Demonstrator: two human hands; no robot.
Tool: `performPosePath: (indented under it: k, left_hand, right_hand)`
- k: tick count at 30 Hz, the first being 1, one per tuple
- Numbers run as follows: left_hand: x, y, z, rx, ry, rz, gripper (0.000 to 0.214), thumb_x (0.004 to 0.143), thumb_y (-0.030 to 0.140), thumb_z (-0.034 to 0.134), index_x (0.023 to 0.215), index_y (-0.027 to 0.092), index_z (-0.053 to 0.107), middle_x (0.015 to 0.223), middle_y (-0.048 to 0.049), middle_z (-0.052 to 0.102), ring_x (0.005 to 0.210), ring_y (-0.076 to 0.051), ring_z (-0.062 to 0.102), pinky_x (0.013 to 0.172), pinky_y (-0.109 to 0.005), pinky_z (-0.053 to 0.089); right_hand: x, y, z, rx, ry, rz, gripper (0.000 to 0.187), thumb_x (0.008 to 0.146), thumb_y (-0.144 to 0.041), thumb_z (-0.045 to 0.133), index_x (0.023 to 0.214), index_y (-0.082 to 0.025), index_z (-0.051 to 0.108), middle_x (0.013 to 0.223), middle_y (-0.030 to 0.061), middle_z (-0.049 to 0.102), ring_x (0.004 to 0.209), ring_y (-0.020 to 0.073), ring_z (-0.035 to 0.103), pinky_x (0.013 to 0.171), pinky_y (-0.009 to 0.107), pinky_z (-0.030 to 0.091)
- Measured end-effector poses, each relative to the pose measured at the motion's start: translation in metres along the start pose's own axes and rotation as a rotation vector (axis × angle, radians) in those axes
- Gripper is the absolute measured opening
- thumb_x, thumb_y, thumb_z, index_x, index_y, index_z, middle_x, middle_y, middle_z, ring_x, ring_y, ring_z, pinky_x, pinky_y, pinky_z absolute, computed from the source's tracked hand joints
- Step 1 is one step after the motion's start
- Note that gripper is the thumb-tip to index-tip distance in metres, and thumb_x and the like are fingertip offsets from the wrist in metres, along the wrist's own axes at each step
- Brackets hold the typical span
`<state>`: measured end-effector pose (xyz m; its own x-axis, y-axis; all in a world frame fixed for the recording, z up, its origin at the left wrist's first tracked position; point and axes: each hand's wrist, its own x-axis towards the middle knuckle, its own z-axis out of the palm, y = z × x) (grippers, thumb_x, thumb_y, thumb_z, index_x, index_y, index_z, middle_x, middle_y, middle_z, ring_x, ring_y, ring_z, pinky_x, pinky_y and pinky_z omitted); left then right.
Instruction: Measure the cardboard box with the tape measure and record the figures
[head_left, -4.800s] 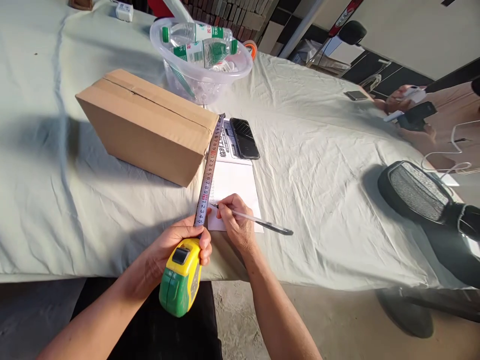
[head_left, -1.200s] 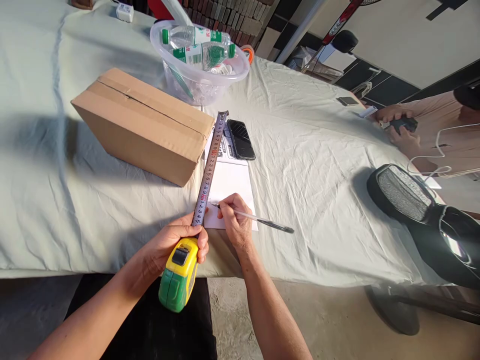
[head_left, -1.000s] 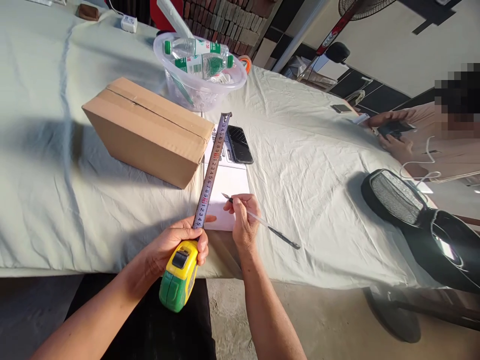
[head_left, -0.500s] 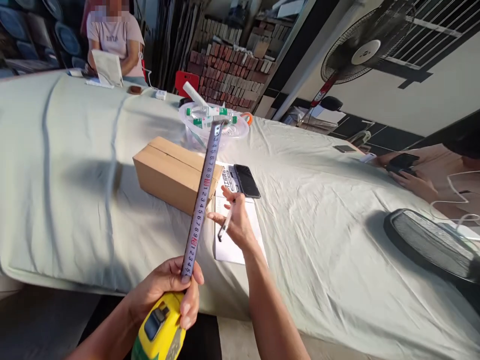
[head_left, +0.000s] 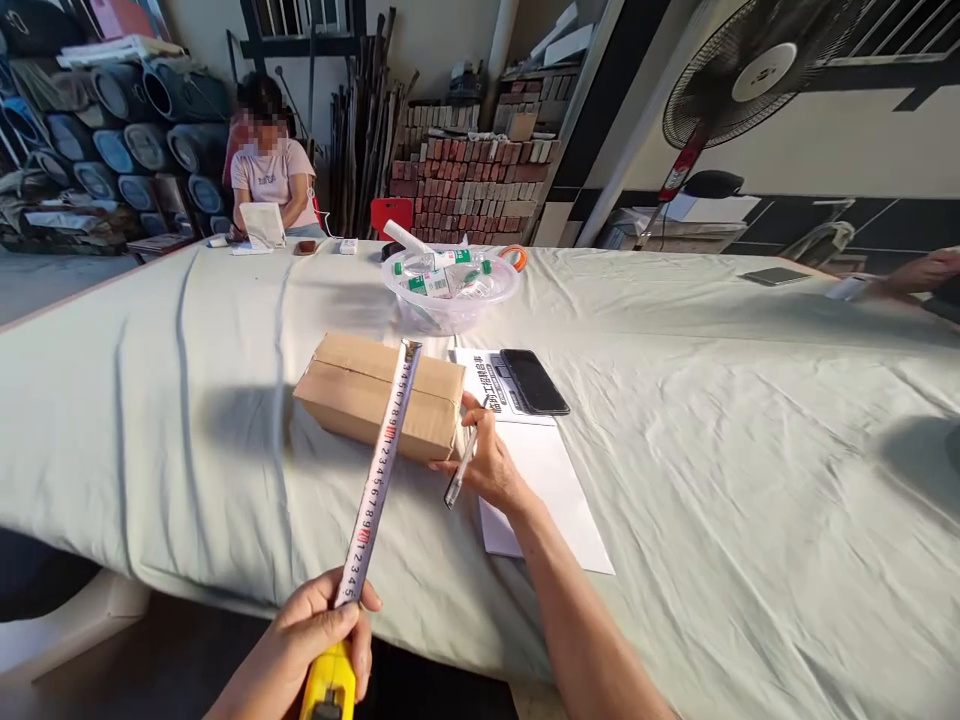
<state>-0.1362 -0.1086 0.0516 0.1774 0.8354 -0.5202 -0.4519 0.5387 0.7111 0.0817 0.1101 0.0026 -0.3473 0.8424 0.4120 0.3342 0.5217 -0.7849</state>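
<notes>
My left hand (head_left: 324,632) is closed around the neck of a yellow tape measure (head_left: 330,685), its case partly cut off by the bottom edge. The extended blade (head_left: 376,480) slants up and away, and its metal end tip overlaps the top of a brown cardboard box (head_left: 360,390) in view; whether it touches is unclear. My right hand (head_left: 491,462) is at the box's right end, fingers against it. A pen (head_left: 462,466) is held between the fingers of that hand, pointing down to the left.
Beside the box lie a white pad (head_left: 540,490) and a black phone (head_left: 535,381). A clear plastic basin (head_left: 450,312) with bottles stands behind. One person (head_left: 274,175) sits at the table's far end; another person's hand (head_left: 930,270) shows at right. A fan (head_left: 763,72) stands beyond.
My right hand has moved from above the pad to the box's right end, pen still in it. The blade's angle has lowered toward the box. The view has shifted, showing more background.
</notes>
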Motion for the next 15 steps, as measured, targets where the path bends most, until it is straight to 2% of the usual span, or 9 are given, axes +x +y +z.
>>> performPosePath:
  k: [7, 15]
  left_hand:
    - [-0.012, -0.003, 0.01, 0.044, 0.07, -0.015, 0.026, 0.081, 0.04, 0.07, 0.092, 0.016, 0.066, 0.064, -0.001, 0.06, 0.056, -0.013, 0.055, 0.055, -0.023, 0.037]
    - [-0.024, -0.011, 0.005, 0.025, 0.101, -0.025, 0.027, 0.08, 0.04, 0.07, 0.092, 0.016, 0.067, 0.064, -0.0018, 0.061, 0.057, -0.014, 0.056, 0.057, -0.024, 0.038]
  right_hand:
    - [-0.007, 0.004, 0.001, -0.042, 0.018, -0.192, 0.06, 0.067, -0.027, 0.079, 0.104, -0.027, 0.032, 0.155, 0.0247, 0.028, 0.14, 0.0344, 0.041, 0.101, 0.054, 0.046]
    - [-0.005, -0.003, 0.004, -0.005, -0.001, -0.222, 0.055, 0.069, -0.024, 0.075, 0.103, -0.026, 0.032, 0.154, 0.0263, 0.029, 0.139, 0.0327, 0.042, 0.103, 0.054, 0.043]
